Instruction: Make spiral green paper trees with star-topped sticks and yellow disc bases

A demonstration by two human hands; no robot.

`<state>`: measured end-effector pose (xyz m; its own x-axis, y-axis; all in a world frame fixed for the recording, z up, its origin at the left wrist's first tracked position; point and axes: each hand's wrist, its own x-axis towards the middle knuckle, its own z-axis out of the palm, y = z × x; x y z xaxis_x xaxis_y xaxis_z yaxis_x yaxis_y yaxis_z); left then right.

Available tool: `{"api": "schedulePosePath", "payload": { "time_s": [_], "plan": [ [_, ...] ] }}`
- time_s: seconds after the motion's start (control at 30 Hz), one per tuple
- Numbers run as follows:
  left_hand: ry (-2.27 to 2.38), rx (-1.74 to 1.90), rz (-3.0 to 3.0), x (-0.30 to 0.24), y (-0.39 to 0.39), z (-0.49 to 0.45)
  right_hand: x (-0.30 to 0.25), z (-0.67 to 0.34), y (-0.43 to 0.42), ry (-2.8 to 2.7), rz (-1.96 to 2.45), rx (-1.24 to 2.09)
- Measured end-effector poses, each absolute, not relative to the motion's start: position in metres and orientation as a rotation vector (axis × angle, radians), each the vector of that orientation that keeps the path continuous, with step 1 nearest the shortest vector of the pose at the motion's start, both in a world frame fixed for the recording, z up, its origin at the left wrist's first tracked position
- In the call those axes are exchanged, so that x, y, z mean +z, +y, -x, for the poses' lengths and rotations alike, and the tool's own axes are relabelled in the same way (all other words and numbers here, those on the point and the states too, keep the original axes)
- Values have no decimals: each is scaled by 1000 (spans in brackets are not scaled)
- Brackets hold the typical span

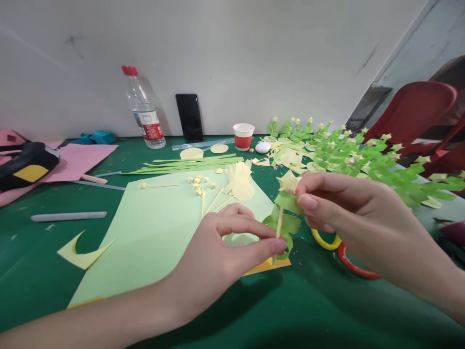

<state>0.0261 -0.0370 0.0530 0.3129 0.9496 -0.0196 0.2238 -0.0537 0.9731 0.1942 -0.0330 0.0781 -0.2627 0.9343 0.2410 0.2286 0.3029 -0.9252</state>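
Note:
My left hand (225, 247) pinches the lower end of a thin wooden stick (279, 228) between thumb and forefinger. A green paper strip (288, 224) is folded in loops on that stick, and a yellow paper star (288, 182) tops it. My right hand (345, 208) is closed on the upper green fold just below the star. Both hands hover over the edge of a light green paper sheet (152, 232) on the green table (290, 310).
Several finished green paper trees with yellow stars (348, 155) lie at the right. Scissors with yellow and red handles (341, 252) lie under my right hand. Green strips (189, 165), small stars and sticks (203, 186), a water bottle (145, 109), a phone (189, 118), a paper cup (243, 136), a glue gun (25, 165), red chairs (410, 111).

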Motion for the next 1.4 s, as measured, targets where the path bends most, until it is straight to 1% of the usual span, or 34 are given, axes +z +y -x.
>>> {"api": "schedulePosePath", "payload": {
  "time_s": [0.4, 0.63, 1.1, 1.4],
  "plan": [
    [1098, 878, -1550, 52, -38, -26, 79, -199, -31, -1858, 1152, 808],
    [1092, 875, -1548, 52, -38, -25, 76, -201, -26, -1863, 1161, 770],
    [1094, 842, -1500, 52, -37, -26, 75, -198, -28, -1831, 1218, 884],
    [1087, 845, -1516, 52, -39, -27, 77, -196, -28, -1788, 1248, 889]
  ]
}}
